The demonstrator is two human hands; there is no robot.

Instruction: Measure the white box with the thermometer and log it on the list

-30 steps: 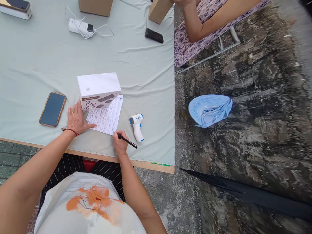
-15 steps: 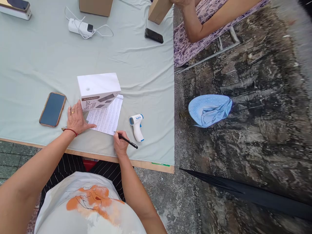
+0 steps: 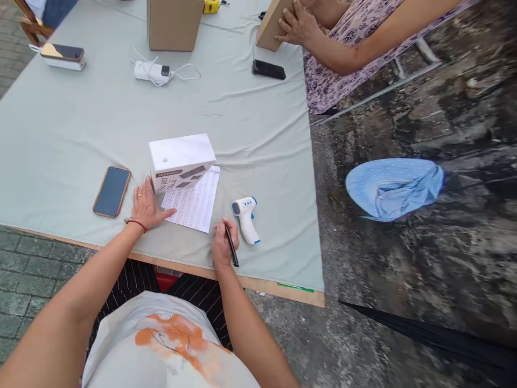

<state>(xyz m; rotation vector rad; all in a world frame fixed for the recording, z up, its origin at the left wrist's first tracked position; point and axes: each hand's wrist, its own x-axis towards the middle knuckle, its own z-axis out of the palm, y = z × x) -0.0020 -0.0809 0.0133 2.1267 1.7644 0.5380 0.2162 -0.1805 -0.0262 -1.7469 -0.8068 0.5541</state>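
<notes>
My left hand [image 3: 148, 206] lies flat with thumb and fingers spread. Its thumb rests on the lower left of a sheet of paper [image 3: 196, 207] covered in small print, and its fingers touch the side of a white box [image 3: 181, 151] marked "Super Meal". The box stands on the upper part of the sheet. Just right of the paper's lower corner, my right hand [image 3: 223, 242] is closed round a black pen [image 3: 232, 245], whose tail end points down towards the table edge. A white and blue infrared thermometer [image 3: 245, 218] lies beside that hand.
Left of my hands lies a phone [image 3: 112, 192]. Farther off are a white device with a cable [image 3: 151, 73], a cardboard box [image 3: 174, 24], a black phone [image 3: 269, 69] and another phone on a white block [image 3: 62, 56]. At the right, another person's hand [image 3: 299, 26] holds a carton [image 3: 271, 29]. A blue hat [image 3: 393, 186] lies beyond the table.
My right hand has moved off the paper to its right, and the pen has swung steeper in my fingers. My left hand stays put. The other person's hand shows more fully as the view shifts.
</notes>
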